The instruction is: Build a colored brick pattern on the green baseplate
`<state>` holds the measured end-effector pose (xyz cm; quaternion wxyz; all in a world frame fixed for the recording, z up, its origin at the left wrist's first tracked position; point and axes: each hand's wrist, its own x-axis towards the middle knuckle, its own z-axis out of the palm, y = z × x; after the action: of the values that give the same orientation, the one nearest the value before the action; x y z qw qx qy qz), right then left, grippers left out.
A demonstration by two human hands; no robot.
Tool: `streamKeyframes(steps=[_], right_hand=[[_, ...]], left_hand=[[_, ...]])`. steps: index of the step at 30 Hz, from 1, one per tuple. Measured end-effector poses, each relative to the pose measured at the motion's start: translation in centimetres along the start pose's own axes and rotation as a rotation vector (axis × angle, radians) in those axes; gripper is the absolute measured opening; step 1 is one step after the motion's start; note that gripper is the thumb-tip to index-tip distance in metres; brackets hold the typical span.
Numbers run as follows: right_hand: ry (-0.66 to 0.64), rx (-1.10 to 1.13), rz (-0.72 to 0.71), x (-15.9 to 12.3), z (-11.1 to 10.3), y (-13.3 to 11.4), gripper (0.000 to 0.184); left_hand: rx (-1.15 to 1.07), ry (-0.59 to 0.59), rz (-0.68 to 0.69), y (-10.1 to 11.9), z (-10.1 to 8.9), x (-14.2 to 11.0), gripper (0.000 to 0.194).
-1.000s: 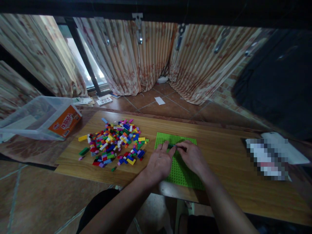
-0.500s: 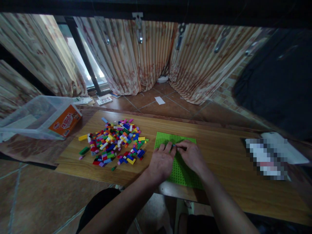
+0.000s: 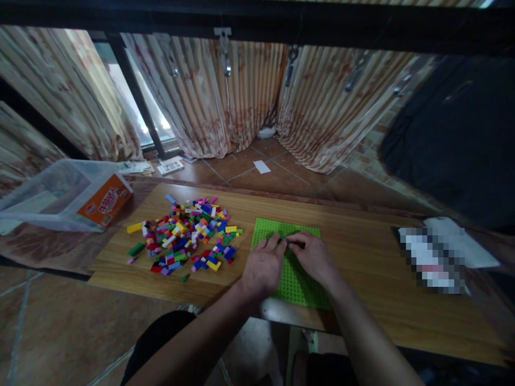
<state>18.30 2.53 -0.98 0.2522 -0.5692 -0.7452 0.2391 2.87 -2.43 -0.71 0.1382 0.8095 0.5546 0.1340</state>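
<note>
A bright green studded baseplate (image 3: 301, 284) lies on the wooden board, with both of my hands over its upper half. My left hand (image 3: 263, 265) rests palm down on the plate's left part, its fingers bent and close together near the middle. From the right, my right hand (image 3: 311, 254) reaches in with thumb and fingertips pinched beside the left fingertips. A small dark piece shows between the two sets of fingertips; most of it is covered, so its kind is unclear. Left of the plate spreads a heap of loose toy bricks (image 3: 177, 228) in many colours.
A clear plastic bin (image 3: 68, 214) with an orange label stands at the far left. The wooden board (image 3: 362, 268) carries the bricks and plate. A pixelated white object (image 3: 432, 262) lies at the right end. Curtains (image 3: 193, 96) hang behind, above a tiled floor.
The view has shifted slightly, moving the scene a little to the left. Both hands stay at the same spot on the plate, with only slight finger movement.
</note>
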Motion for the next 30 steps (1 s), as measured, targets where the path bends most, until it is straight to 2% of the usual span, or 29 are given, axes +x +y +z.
streamKeyframes(steps=[5, 10, 19, 30], right_hand=[[0.027, -0.019, 0.009, -0.3, -0.1, 0.1, 0.023], [0.014, -0.061, 0.006, -0.5, 0.0, -0.2, 0.019], [-0.014, -0.167, -0.094, -0.3, 0.9, -0.5, 0.017], [-0.016, -0.170, -0.079, 0.0, 0.8, -1.1, 0.014]], left_hand=[[-0.182, 0.078, -0.140, -0.9, -0.7, 0.2, 0.052], [-0.251, 0.119, -0.249, -1.2, -1.2, 0.5, 0.051], [-0.236, 0.115, -0.234, -0.8, -0.7, 0.4, 0.051], [-0.237, 0.100, -0.222, -0.5, -0.7, 0.8, 0.049]])
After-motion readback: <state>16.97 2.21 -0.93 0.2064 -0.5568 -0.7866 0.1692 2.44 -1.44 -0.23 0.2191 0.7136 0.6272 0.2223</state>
